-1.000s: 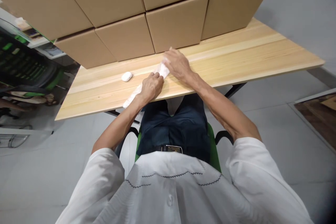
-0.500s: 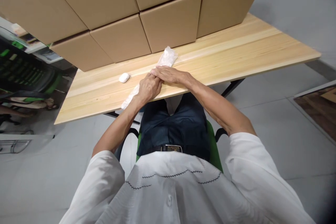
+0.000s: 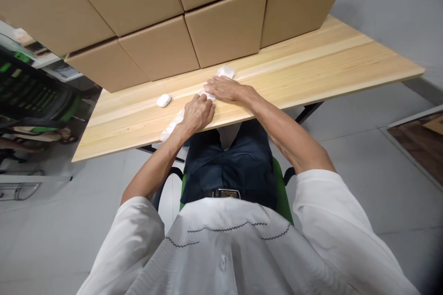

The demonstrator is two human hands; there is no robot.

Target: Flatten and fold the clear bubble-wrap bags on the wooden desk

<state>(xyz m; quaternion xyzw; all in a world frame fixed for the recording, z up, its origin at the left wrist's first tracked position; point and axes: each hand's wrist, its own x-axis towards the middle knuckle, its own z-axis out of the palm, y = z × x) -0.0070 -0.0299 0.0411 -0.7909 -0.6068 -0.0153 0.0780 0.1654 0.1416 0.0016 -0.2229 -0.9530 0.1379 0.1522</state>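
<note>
A long, narrow, crinkled white plastic bag (image 3: 173, 125) lies slantwise across the wooden table, from its front edge toward the boxes. My left hand (image 3: 198, 113) has its fingers curled down on the middle of the bag, at the table's near edge. Just beyond it, my right hand (image 3: 224, 88) lies flat over the upper part of the bag with its fingers stretched out. The far end of the bag shows past my right fingers. To the left is a small, rounded white case (image 3: 164, 100), touched by neither hand.
Stacked cardboard boxes (image 3: 226, 27) form a wall along the back of the wooden table (image 3: 328, 67). Off the left end are a black and green chair (image 3: 31, 87) and part of another person (image 3: 51, 136). Grey floor (image 3: 367, 147) surrounds the table.
My right hand has slid away from my left hand, up along the bag toward its far end. A stretch of the bag now shows between the hands. The left hand has hardly moved.
</note>
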